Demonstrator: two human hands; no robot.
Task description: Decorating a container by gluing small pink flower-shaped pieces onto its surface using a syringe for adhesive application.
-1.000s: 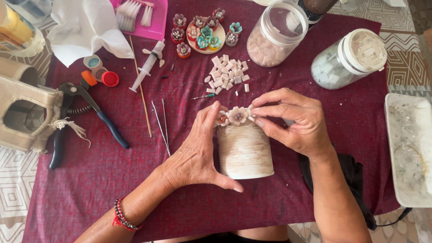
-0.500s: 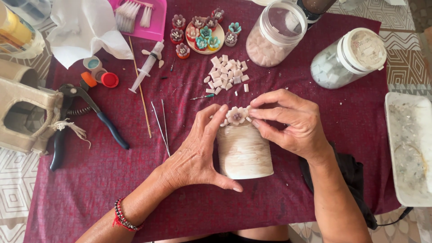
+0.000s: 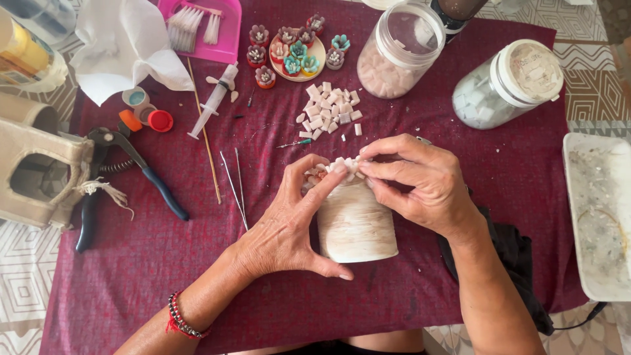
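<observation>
The pale jar (image 3: 355,220) lies on its side just below the heap of loose tiles (image 3: 327,113). The left hand (image 3: 289,223) cradles it with fingers spread; the right hand (image 3: 414,181) seems pinched on the small tile flower (image 3: 338,167) at its rim. Too much pressure could roll the jar or dislodge the pieces.

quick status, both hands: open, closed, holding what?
Left hand: closed around the pale cylindrical pot, steadying it.
Right hand: fingertips pinched on the small tile flower at the pot's top edge.
</observation>
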